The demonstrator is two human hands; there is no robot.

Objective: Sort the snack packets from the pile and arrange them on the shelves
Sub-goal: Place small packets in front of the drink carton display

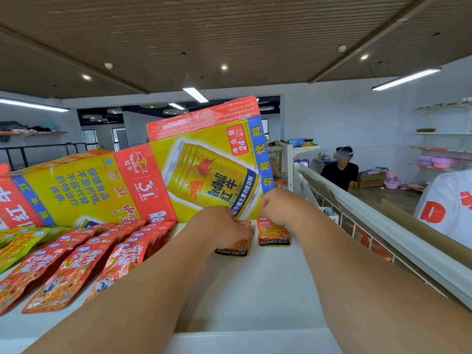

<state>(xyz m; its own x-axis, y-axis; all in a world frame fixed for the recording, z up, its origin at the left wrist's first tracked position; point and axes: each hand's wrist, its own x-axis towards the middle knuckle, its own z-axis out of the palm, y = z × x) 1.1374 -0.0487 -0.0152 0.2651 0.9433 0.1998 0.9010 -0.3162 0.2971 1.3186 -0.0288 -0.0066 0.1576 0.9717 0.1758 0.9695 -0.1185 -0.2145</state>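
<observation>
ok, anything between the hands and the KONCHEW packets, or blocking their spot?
Nothing visible. The left hand lies on the left KONCHEW packet, right hand holds the right KONCHEW packet; both on the shelf before the Red Bull carton.
</observation>
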